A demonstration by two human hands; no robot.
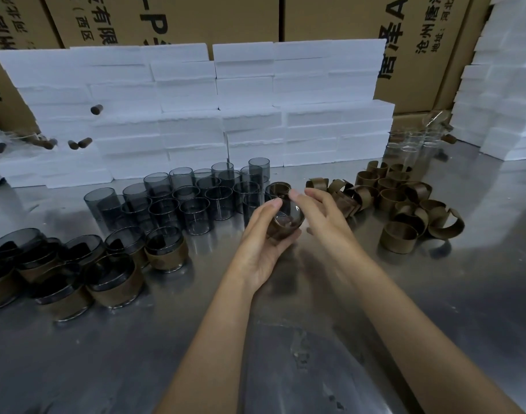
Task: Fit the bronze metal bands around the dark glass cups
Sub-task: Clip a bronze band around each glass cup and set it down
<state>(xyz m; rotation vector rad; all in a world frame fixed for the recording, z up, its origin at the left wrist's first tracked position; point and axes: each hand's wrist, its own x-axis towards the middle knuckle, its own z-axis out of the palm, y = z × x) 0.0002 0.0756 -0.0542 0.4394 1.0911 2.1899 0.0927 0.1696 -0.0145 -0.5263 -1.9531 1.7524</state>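
A steel table [434, 309] is backed along its far edge by stacked white foam blocks [196, 115] and printed cartons [225, 16]. Bare dark glass cups [193, 201] are massed mid-table, banded cups [112, 282] at the left edge, loose bronze bands [402, 204] right. One banded cup [285, 222] is gripped in the left hand [264, 246]; the right hand [321, 210] is loosely spread beside it

A shiny metal table [434, 309] carries everything. Left of the left hand [264, 246], bare dark glass cups [193, 204] stand in a cluster; further left and nearer, banded cups [112, 282] sit grouped. Right of the right hand [324, 213] lies a heap of loose bronze bands [399, 204]. Beyond the hands, white foam blocks [196, 115] are stacked like a wall, clear glasses [411, 144] at their right end
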